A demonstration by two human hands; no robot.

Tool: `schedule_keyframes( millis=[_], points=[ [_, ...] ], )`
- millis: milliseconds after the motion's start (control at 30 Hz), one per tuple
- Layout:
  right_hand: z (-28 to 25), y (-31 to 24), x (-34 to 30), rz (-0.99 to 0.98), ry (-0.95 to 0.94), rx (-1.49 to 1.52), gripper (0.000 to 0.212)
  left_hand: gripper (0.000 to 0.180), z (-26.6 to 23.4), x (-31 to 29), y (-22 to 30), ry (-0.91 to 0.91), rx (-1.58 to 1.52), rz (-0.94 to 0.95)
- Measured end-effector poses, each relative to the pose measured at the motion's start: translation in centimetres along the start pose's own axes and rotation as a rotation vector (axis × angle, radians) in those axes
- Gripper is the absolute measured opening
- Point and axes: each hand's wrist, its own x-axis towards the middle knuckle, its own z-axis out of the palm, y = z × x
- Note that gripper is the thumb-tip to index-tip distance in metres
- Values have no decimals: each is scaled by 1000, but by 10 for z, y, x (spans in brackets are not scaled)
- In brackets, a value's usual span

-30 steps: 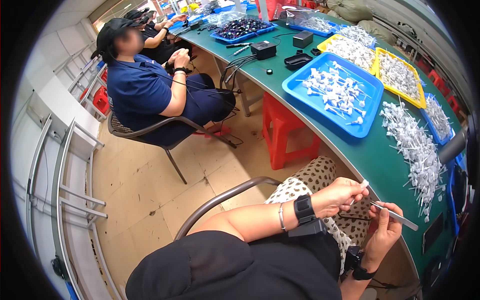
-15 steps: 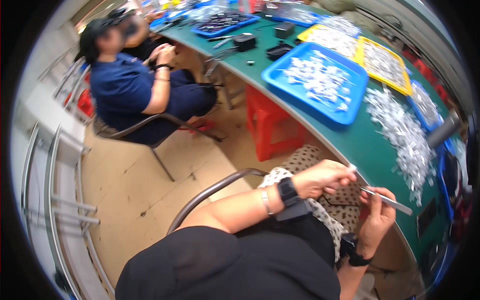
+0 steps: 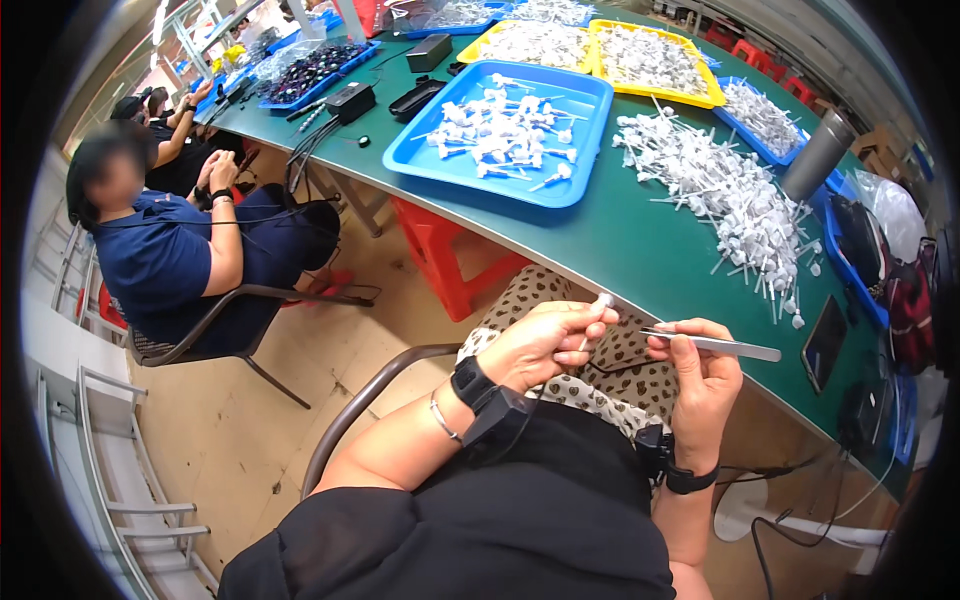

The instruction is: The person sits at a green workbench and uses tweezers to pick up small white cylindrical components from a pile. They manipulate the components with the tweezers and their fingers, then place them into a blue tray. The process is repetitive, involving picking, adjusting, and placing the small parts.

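Between the thumb and fingers of my left hand [image 3: 548, 342] is a small white plastic piece [image 3: 604, 300] with a rounded head; its exact kind is hard to make out. My right hand [image 3: 703, 375] grips metal tweezers [image 3: 725, 345], their tips pointing left toward the left hand and apart from the piece. Both hands are held over my lap, just off the table's near edge. Beyond them on the green table [image 3: 640, 235] stands a blue tray [image 3: 597, 130] with many white pieces with thin stems. A loose heap of similar pieces [image 3: 720, 190] lies to its right.
Yellow trays [image 3: 712, 92] full of small pale parts stand at the back. A dark phone [image 3: 825, 343] and a grey flask [image 3: 818, 155] are at the right. A red stool [image 3: 440, 250] sits under the table. At the left, a person in blue [image 3: 180, 240] sits on a chair.
The whole view has swung, so table, trays and hands appear farther left. Both hands keep their hold on the white piece and the tweezers.
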Motion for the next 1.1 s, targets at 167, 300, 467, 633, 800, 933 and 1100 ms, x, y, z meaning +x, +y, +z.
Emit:
schedule_keyframes(
  millis=[167, 300, 467, 633, 800, 933, 1100],
  points=[
    [-3, 4, 0, -15, 0, 10, 14, 25, -1, 8, 0, 13, -51, -36],
    [-1, 4, 0, 14, 1, 13, 13, 27, -6, 10, 3, -42, -28, -50],
    [-6, 0, 1, -19, 27, -9, 13, 34, -4, -4, 4, -20, 145, -2],
    [-12, -1, 4, -43, 56, -10, 13, 41, 9, -25, 22, -9, 417, 174],
    [-9, 1, 4, -42, 37, -38, 13, 39, 31, -44, 101, 217, 759, 616],
    [-17, 3, 3, -32, 106, -35, 13, 35, -24, 17, 196, 448, 1266, 1063],
    [-23, 0, 6, -46, 109, -120, 15, 61, -40, 17, 246, 901, 1390, 770]
  ],
)
